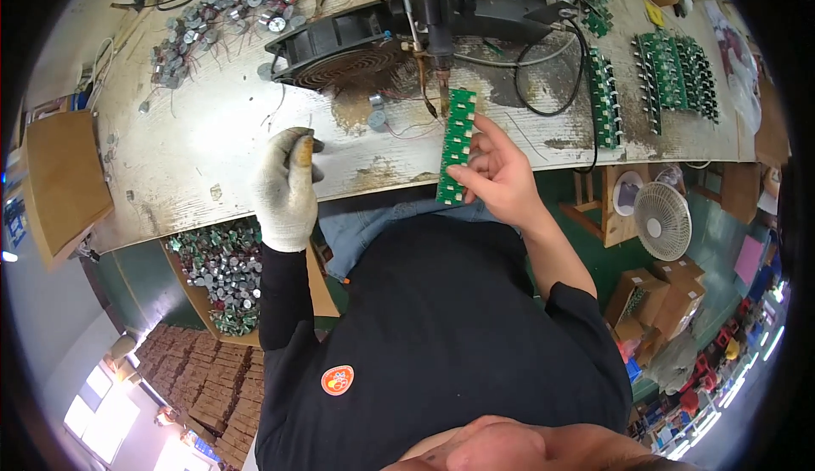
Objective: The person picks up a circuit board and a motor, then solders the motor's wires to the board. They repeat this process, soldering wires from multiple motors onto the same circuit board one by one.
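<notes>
Centrally, the right hand (499,172) pinches a green circuit board (457,148) across the lower edge of the table (204,153), a soldering iron (439,30) crowding its top. Left of centre, the left hand (289,184) curls, contents unclear, between bare surface leftward and a black fan (327,51) above.

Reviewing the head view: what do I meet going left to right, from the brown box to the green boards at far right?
Brown box → gloved left hand → green circuit strip held in the bare right hand → narrow row of green boards → wider group of green boards.
</notes>
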A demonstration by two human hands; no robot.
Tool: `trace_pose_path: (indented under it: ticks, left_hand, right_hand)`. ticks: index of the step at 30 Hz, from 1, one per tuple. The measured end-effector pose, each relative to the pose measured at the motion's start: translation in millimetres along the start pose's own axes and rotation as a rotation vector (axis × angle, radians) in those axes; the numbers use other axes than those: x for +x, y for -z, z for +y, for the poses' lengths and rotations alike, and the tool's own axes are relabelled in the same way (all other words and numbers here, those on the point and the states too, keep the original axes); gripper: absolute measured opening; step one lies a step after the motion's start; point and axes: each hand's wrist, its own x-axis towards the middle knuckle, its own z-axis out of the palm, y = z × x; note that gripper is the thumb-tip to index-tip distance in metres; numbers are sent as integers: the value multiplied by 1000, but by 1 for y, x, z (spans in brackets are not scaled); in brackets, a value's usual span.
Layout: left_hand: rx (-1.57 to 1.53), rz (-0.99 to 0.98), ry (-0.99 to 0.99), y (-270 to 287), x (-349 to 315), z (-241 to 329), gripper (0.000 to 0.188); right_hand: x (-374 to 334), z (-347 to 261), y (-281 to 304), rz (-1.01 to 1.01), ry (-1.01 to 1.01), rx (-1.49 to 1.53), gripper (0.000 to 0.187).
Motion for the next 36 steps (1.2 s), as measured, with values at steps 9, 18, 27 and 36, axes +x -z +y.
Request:
trace_pose_path:
  ticks: [9,18,27,36]
  left_hand:
    - [-319,-277,349,-53,-17,8,21]
    - [-116,-261,185,-79,-15,8,18]
    - [-299,-345,317,-82,-3,25,18]
    - [-297,-354,385,-84,7,27,19]
  right_hand:
    - [-1,-1,-2,-30,-26,10,73]
    - [0,-3,-3,-39,-6,91,72]
    - [4,-6,-4,-39,25,122,70]
    - [6,-6,-5,-35,60,112,69]
